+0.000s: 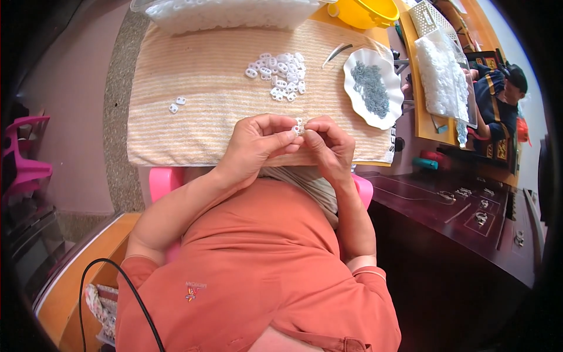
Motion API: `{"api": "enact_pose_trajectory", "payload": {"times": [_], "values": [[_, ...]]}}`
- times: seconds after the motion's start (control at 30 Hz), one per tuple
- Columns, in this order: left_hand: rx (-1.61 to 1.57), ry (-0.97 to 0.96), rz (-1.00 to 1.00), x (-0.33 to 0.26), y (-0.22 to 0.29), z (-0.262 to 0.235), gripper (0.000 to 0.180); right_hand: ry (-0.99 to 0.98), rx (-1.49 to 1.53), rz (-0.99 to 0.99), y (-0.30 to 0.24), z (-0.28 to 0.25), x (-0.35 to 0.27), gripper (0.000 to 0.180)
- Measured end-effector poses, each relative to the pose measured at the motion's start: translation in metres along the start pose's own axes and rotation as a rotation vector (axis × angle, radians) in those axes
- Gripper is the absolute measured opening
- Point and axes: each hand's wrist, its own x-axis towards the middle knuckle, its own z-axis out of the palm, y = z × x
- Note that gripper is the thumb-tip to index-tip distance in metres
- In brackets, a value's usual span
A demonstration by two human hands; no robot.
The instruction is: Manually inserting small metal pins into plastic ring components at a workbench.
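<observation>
Over the near edge of the striped towel (193, 132), my two hands meet fingertip to fingertip. My left hand (256, 142) pinches a small white plastic piece with round holes (298, 125) between thumb and fingers. Closed in a pinch against its right side is my right hand (332, 148); whatever lies between those fingertips is too small to make out. Beyond my hands lies a loose pile of white two-hole pieces (281, 71). Two similar white pieces (177, 104) lie apart at the left. To the right, a white scalloped dish (396, 97) holds many small grey slivers (369, 88).
A slim curved tool (339, 53) lies beyond the dish. Along the far edge stand a clear bin of white pieces (229, 16) and a yellow basket (365, 14). At right, another person (501, 105) sits by a clear box of white pieces (441, 76).
</observation>
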Motion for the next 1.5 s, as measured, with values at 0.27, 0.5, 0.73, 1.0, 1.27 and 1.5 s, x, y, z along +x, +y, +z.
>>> {"api": "enact_pose_trajectory", "payload": {"times": [0.27,0.5,0.73,1.0,1.27,1.5], "values": [[-0.052,0.014,0.010,0.0011,-0.0035,-0.0027,0.017,-0.026,0.039,0.007,-0.0003,0.0023,0.0012,0.007],[-0.064,0.022,-0.001,0.0030,-0.0064,-0.0020,0.018,-0.038,0.020,-0.010,0.0009,0.0000,0.0013,0.007],[-0.071,0.027,0.002,0.0018,-0.0052,-0.0012,0.021,-0.037,0.023,-0.015,0.0006,0.0010,0.0009,0.006],[-0.061,0.009,-0.014,0.0014,-0.0077,-0.0028,0.017,-0.017,-0.012,-0.016,0.0007,0.0015,-0.0002,0.005],[-0.070,0.028,-0.022,-0.0001,-0.0037,0.0007,0.016,-0.018,-0.031,-0.041,0.0033,0.0010,0.0009,0.006],[-0.032,0.042,-0.015,-0.0011,-0.0072,-0.0004,0.018,-0.024,-0.097,-0.069,0.0022,0.0008,-0.0003,0.005]]}}
